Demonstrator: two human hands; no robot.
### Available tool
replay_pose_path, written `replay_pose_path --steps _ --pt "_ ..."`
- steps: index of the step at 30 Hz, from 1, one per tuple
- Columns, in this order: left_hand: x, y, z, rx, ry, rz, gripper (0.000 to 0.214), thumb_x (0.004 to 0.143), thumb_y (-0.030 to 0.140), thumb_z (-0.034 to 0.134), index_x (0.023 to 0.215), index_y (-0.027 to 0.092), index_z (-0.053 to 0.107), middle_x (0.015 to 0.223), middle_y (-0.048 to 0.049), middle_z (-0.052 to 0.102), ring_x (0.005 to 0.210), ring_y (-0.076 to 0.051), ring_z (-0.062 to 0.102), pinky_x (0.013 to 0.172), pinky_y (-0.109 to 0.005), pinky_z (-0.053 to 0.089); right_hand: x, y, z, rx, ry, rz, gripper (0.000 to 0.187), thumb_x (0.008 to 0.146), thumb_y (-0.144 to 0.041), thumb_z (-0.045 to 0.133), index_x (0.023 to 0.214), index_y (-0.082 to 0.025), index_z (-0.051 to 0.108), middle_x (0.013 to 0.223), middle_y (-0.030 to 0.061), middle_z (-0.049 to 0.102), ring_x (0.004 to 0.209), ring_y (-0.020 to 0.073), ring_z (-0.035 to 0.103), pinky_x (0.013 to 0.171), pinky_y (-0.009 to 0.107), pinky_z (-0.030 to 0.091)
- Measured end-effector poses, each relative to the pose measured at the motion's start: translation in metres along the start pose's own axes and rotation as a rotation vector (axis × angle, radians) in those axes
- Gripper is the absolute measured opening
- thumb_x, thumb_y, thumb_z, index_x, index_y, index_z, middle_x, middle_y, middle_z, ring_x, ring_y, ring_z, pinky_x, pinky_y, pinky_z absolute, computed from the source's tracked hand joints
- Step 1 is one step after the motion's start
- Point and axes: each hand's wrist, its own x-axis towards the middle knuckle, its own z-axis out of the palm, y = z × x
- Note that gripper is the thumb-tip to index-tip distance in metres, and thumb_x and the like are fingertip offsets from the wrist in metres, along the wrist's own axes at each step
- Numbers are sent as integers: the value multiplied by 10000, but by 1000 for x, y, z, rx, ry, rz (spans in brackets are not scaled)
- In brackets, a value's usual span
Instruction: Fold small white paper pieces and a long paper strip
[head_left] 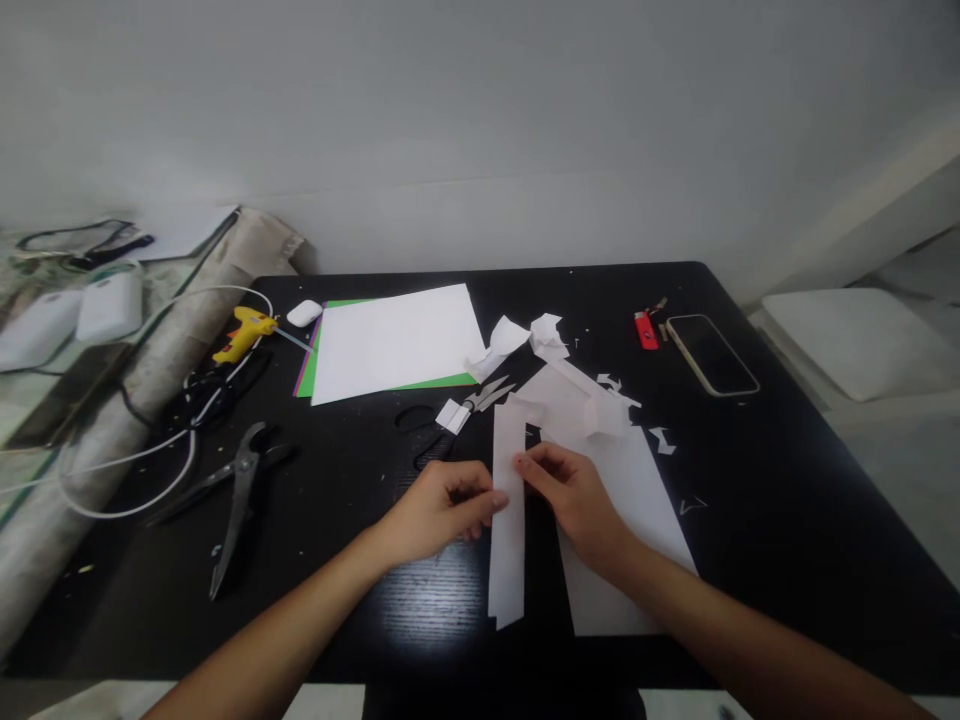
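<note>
A long white paper strip (508,540) stands lengthwise between my hands over the black table. My left hand (442,508) pinches its left edge with the thumb on top. On the opposite edge, my right hand (574,492) grips it between thumb and fingers. Beneath my right forearm lies a larger white paper sheet (637,520), with cut and folded paper pieces (570,395) over its far end. Scissors (491,393) with black handles rest just beyond my left hand, and a small white paper piece (453,416) lies across them.
White sheets (397,340) over coloured paper lie at the back left. Nearby are a yellow glue gun (244,335), its cable and pliers-like cutters (246,465). Crumpled paper (549,338) sits at the back. A red lighter (646,330) and a phone (712,354) lie right.
</note>
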Motion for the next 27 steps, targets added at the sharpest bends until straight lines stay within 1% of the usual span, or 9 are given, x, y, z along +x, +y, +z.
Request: replay_pose_path --steps 3,5,9,11,13,15,21,24,27 --pt "1 0 -1 -18 87 57 381 967 481 647 774 153 628 623 9 623 540 -101 590 536 -213 479 0 0 1 -7 -55 24 377 801 -540 831 717 -192 713 668 -14 624 668 147 533 673 302 427" --pt "1 1 -2 -26 98 64 397 973 488 638 761 154 619 618 11 615 534 -99 580 533 -213 474 -1 0 2 30 -92 58 374 796 -535 837 721 -192 705 680 -14 624 679 148 542 681 301 436" --pt "-3 1 -1 -16 -26 -1 356 969 450 653 763 162 617 638 8 636 537 -102 588 519 -207 469 -1 -2 1 141 -80 105 400 791 -556 839 737 -196 675 705 -18 603 674 148 530 657 298 436" --pt "-6 1 1 -1 -90 -27 327 970 419 653 767 166 618 643 10 644 541 -104 596 521 -205 474 0 -2 0 146 -42 106 421 786 -568 841 719 -194 661 685 -22 582 650 142 502 621 294 412" --pt "-7 2 2 17 -110 -27 318 975 397 644 757 167 613 634 13 639 538 -102 594 524 -204 471 1 -2 -1 111 -18 96 439 771 -574 854 695 -189 657 662 -24 568 639 139 483 608 293 394" --pt "-6 2 2 21 -82 -3 315 981 387 633 759 164 617 640 13 636 540 -99 588 534 -206 469 1 -2 -2 61 -29 81 454 767 -587 853 677 -186 660 648 -22 564 641 140 480 615 297 389" --pt "-1 3 0 -26 81 90 308 973 412 652 807 155 621 697 10 631 573 -99 602 573 -216 489 -3 0 1 -90 -95 23 458 825 -608 790 678 -184 696 647 -11 584 645 143 479 624 304 367" --pt "-2 4 0 -17 89 101 320 977 413 649 790 156 609 674 16 614 576 -102 602 577 -217 490 -4 0 2 -105 -107 17 454 832 -605 783 673 -190 693 636 -14 565 637 144 473 616 305 364" --pt "-3 5 1 -7 82 103 320 983 410 639 789 158 607 686 14 618 574 -99 596 569 -213 482 -4 0 1 -61 -116 18 455 864 -612 745 688 -196 694 661 -2 579 663 161 508 648 316 408"
